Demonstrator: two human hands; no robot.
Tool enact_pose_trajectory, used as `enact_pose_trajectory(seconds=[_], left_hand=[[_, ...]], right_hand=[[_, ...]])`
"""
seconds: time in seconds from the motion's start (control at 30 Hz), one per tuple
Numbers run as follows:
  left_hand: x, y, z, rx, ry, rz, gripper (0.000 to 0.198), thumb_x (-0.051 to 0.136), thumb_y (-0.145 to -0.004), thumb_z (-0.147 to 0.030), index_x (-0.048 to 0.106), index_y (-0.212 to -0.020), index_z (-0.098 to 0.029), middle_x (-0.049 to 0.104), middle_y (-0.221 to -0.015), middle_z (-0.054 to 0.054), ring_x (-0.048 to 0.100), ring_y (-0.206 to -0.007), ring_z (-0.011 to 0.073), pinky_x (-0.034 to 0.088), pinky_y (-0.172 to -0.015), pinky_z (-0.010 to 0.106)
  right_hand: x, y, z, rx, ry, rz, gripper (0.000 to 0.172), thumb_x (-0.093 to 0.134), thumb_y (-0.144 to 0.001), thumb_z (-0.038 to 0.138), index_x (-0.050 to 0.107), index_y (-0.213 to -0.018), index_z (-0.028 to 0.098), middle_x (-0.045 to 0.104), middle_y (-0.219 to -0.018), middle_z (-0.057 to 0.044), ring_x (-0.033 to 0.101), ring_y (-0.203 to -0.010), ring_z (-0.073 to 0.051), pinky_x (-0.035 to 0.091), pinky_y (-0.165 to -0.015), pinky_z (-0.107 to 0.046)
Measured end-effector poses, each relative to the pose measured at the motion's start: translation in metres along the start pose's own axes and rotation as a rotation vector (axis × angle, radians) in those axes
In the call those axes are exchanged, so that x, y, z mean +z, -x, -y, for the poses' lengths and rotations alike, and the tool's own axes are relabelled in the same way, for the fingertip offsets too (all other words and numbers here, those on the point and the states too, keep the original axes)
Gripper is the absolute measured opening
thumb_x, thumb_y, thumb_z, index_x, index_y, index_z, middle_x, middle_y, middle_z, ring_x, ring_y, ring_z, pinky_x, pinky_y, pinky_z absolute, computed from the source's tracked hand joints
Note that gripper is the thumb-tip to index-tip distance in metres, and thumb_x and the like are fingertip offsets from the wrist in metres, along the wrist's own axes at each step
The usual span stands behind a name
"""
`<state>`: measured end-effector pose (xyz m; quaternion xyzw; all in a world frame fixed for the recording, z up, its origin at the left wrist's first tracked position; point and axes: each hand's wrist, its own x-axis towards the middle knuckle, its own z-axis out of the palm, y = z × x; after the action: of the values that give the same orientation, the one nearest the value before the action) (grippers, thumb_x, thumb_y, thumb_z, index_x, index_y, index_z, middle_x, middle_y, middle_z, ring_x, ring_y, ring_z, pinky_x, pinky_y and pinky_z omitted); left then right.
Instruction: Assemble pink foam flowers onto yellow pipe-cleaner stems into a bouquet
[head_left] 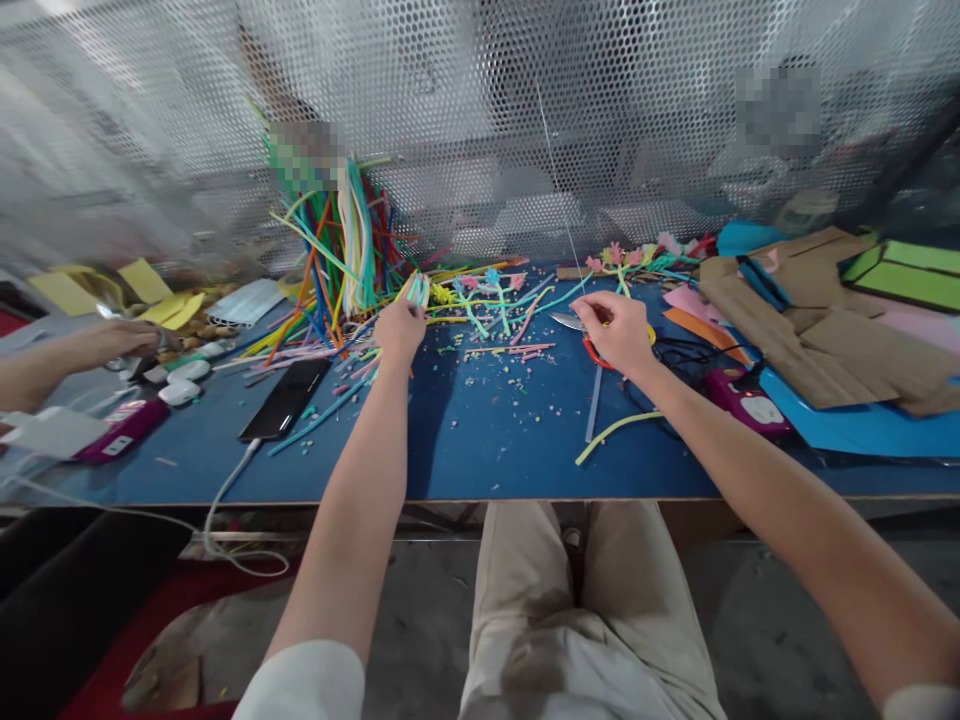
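Observation:
My left hand (400, 328) is closed around a small bundle of pale green and white pipe cleaners (417, 290), whose tips stick out above the fingers. With fingertips pinched, my right hand (619, 328) holds the lower end of a thin pale strand (559, 187), wire or thread, that slants up to the left. Scissors (568, 321) with red handles lie under that hand, partly hidden by it. Between my hands, pipe-cleaner flowers with green stems (501, 305) rest on the blue table (495, 440), among many small clippings. A yellow pipe cleaner (615, 432) lies nearer the edge.
A large bunch of coloured pipe cleaners (356, 240) stands against the perforated metal screen (465, 120). A phone (286, 400) with a white cable lies left. Another person's hand (124, 343) is at far left. Brown cardboard (847, 350) and a purple power strip (746, 405) are right.

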<state>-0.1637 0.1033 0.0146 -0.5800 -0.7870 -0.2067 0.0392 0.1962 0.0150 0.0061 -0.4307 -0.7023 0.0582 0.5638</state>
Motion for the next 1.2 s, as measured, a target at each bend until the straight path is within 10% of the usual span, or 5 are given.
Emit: enact_pose_trajectory(seconds=[0.23,0.43,0.6,0.9,1.2], left_hand=[[-0.006,-0.005,0.015,-0.01,0.024,-0.119,0.042,0.043,-0.1,-0.04,0.067,-0.125,-0.018,0.063,-0.136,0.022,0.056,-0.128,0.0413,0.045,-0.1,0.055],[-0.005,-0.005,0.016,-0.11,-0.061,0.094,0.046,0.058,-0.093,-0.047,0.063,-0.124,-0.013,0.063,-0.131,0.027,0.06,-0.122,0.0425,0.048,-0.096,0.053],[-0.009,0.0,0.013,0.016,-0.055,-0.109,0.041,0.052,-0.095,-0.035,0.061,-0.133,-0.024,0.061,-0.137,0.017,0.058,-0.124,0.037,0.047,-0.097,0.047],[-0.015,0.0,-0.006,0.25,-0.084,0.062,0.03,0.069,-0.084,-0.034,0.078,-0.11,-0.023,0.076,-0.111,0.011,0.065,-0.108,0.0356,0.049,-0.093,0.044],[-0.024,0.013,-0.02,0.187,0.066,-0.104,0.032,0.048,-0.098,-0.039,0.073,-0.11,-0.022,0.072,-0.104,0.014,0.063,-0.103,0.0325,0.047,-0.091,0.042]], right_hand=[[0.002,0.002,0.002,0.003,-0.003,0.017,0.029,0.058,-0.096,0.042,0.075,-0.085,0.022,0.077,-0.085,-0.006,0.068,-0.072,-0.021,0.052,-0.068,-0.036],[0.001,0.002,0.003,-0.008,0.005,0.017,0.027,0.059,-0.096,0.04,0.075,-0.084,0.022,0.077,-0.083,-0.005,0.067,-0.07,-0.02,0.052,-0.067,-0.035],[0.001,0.002,0.004,-0.012,0.01,0.03,0.026,0.06,-0.096,0.039,0.075,-0.084,0.022,0.076,-0.081,-0.005,0.066,-0.069,-0.02,0.051,-0.066,-0.034],[0.003,0.003,0.001,-0.005,0.018,0.064,0.033,0.057,-0.096,0.047,0.075,-0.085,0.022,0.077,-0.083,-0.006,0.066,-0.068,-0.02,0.051,-0.064,-0.036],[0.004,0.002,0.0,-0.02,0.015,0.072,0.032,0.057,-0.098,0.045,0.076,-0.086,0.022,0.077,-0.084,-0.006,0.066,-0.069,-0.02,0.05,-0.064,-0.035]])
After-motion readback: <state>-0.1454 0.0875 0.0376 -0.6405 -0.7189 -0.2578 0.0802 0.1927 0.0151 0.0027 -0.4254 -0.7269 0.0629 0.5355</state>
